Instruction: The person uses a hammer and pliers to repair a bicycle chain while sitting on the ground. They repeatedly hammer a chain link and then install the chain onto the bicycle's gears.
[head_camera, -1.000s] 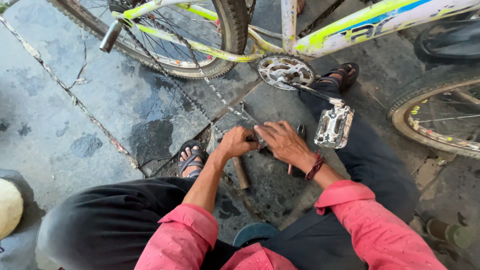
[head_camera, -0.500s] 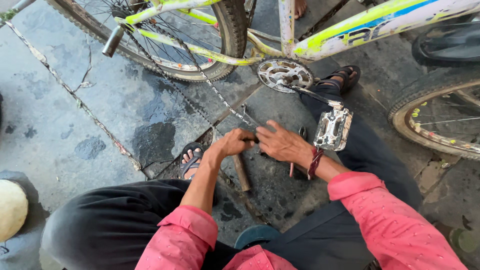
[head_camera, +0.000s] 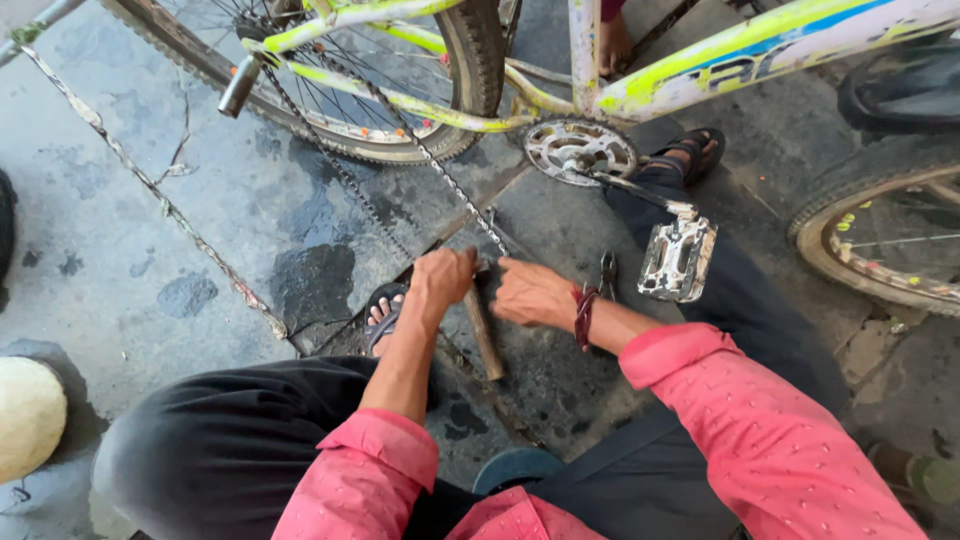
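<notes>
Head view, looking down on a cracked, stained concrete floor (head_camera: 150, 260).

Left hand (head_camera: 442, 282): fingers curled together around something at the head end of a wooden-handled tool; what they clamp is hidden under the knuckles.

Wooden-handled tool (head_camera: 484, 335): a hammer by its look, lying on the floor between the two hands, handle slanting toward the person. Its head is covered by the left hand.

Right hand (head_camera: 532, 293): fingers drawn together and pointing toward the left hand, tips almost meeting it. Whether they pinch anything cannot be told. A red thread band circles the wrist.

Bicycle chain (head_camera: 420, 150): hangs slack from the rear of the frame and runs down to the spot where the hands meet. Its lower end is lost behind the fingers.

Bicycle (head_camera: 700, 60): yellow-green and white frame, cut off at the top edge. The chainring (head_camera: 578, 150) and metal pedal (head_camera: 678, 258) show in full; the rear wheel (head_camera: 330, 90) shows partly.

Second wheel (head_camera: 880, 240): cut off at the right edge.

Pliers (head_camera: 607, 272): dark handles just beside the right wrist, jaws hard to make out.

Sandalled foot (head_camera: 382, 315): toes partly behind the left forearm. Another sandalled foot (head_camera: 692, 152) lies by the chainring.

Pale round object (head_camera: 28, 415): at the left edge, cut off, kind unclear.
</notes>
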